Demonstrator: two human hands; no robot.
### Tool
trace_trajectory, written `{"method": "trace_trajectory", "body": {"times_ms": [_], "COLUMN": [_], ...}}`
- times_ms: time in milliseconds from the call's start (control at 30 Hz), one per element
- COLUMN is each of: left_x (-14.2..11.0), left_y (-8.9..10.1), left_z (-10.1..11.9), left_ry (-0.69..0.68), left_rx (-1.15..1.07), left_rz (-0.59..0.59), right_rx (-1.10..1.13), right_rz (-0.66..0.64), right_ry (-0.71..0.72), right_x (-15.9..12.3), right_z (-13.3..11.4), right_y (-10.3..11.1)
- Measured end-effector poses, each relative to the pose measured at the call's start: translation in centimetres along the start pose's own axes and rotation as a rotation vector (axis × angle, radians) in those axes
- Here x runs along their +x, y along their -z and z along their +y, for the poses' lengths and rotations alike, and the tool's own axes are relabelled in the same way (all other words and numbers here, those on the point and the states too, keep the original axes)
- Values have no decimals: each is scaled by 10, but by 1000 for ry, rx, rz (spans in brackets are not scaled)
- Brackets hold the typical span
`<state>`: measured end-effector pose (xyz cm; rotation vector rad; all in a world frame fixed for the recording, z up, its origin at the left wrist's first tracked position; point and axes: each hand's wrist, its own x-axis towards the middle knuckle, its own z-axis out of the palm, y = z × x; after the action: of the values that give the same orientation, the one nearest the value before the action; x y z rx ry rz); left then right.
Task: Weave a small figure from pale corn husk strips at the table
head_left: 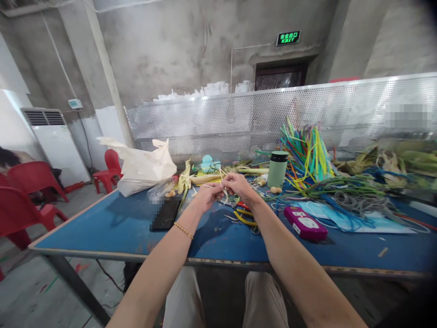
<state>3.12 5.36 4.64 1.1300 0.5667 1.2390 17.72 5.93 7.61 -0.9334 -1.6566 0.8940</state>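
Above the blue table [112, 228], my left hand [209, 196] and my right hand [238, 186] meet with fingertips pinched together. Between them is a thin pale strip that looks like corn husk [226, 197]; one end curls down below the fingers and another sticks up above them. How the strip is folded or knotted is hidden by my fingers. Pale green corn husks [185, 177] lie just beyond my left hand. Under my right wrist are yellow curved pieces [244, 219] and scissors-like red handles [243, 206], partly covered.
A white plastic bag [146, 166], a clear bottle [160, 189] and a black flat object [165, 216] sit left. To the right are a green tumbler [277, 171], wooden balls [276, 190], a purple box [305, 223], colourful strips [312, 155] and tangled cords [358, 202].
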Motion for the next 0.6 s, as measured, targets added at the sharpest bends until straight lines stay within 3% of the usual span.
{"method": "trace_trajectory", "body": {"times_ms": [400,600], "left_x": [2,2], "left_y": [-6,-6], "left_z": [-3,-5], "left_ry": [-46,-48], "left_rx": [48,47], "left_rz": [58,72], "right_rx": [-255,-274], "right_rz": [120,166], "right_ry": [81,81], "right_x": [2,2], "right_z": [8,8], "right_y": [-7,-9]}}
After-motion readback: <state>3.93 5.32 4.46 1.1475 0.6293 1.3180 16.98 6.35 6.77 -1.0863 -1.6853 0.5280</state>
